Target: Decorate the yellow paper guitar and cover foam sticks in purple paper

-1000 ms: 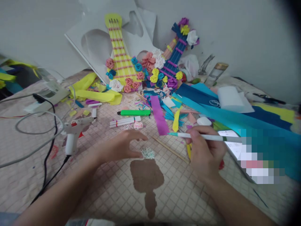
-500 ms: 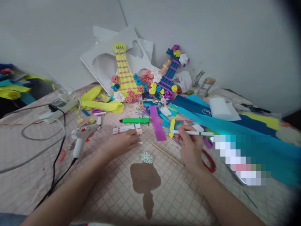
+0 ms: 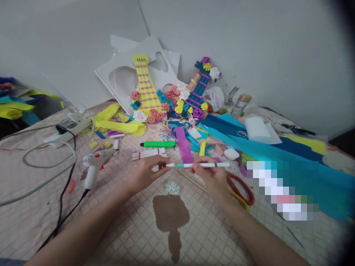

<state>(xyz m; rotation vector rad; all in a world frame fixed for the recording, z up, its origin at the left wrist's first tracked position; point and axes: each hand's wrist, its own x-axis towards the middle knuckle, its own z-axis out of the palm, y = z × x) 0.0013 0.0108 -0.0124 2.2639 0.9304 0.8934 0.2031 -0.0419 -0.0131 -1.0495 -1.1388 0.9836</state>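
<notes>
My right hand (image 3: 213, 179) grips a white felt-tip marker (image 3: 222, 164) with a green band, its green tip end pointing left. My left hand (image 3: 151, 171) pinches a small white marker cap (image 3: 171, 165) at that tip; I cannot tell whether the two touch. Below them, a white piece dotted with green (image 3: 172, 187) lies on the quilted table cover, above a brown paddle-shaped patch (image 3: 171, 212). Several white markers (image 3: 146, 153) lie beside my left hand, with a green cutter (image 3: 158, 144) behind them. A wooden stick (image 3: 192, 180) runs partly under my right hand.
A white glue gun (image 3: 93, 170) with a black cord stands left. Scissors with red handles (image 3: 244, 188) lie right, by blue crepe paper (image 3: 277, 159). Yellow (image 3: 145, 85) and blue (image 3: 198, 90) flowered paper guitars lean at the back. A purple strip (image 3: 183, 144) lies among scraps.
My right hand has brought the marker left and slightly down. My left hand has lifted the cap from near the table to the marker's tip.
</notes>
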